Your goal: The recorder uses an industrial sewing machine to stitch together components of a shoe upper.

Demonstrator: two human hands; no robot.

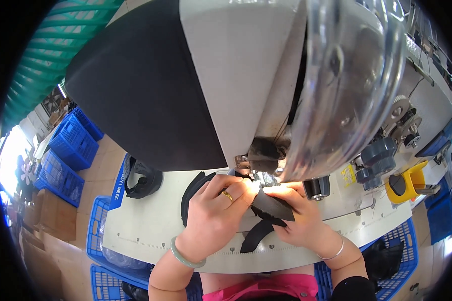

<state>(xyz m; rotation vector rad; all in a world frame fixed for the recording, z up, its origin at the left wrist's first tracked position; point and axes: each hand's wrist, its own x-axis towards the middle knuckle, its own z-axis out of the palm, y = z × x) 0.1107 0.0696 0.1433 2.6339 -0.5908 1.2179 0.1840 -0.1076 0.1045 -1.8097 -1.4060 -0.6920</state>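
Note:
Under the head of a white sewing machine (238, 65), a dark piece of material (273, 205) lies close to the lit needle area. My left hand (213, 205) has its fingers bent and pressed together at the far end of that piece, beside the presser foot. My right hand (304, 215) grips its right side between thumb and fingers. A curved black strip (258, 236) hangs from the piece toward the table's front edge. Another black curved piece (192, 193) lies left of my left hand. The fingertips are partly lost in glare, and the stitching point is hidden.
A clear plastic shield (346, 90) bulges at the machine's right. Dark knobs (376, 155) and a yellow holder (409, 183) stand farther right. A black rolled piece (143, 178) sits at the table's left end. Blue crates (98, 236) flank the white table (135, 220).

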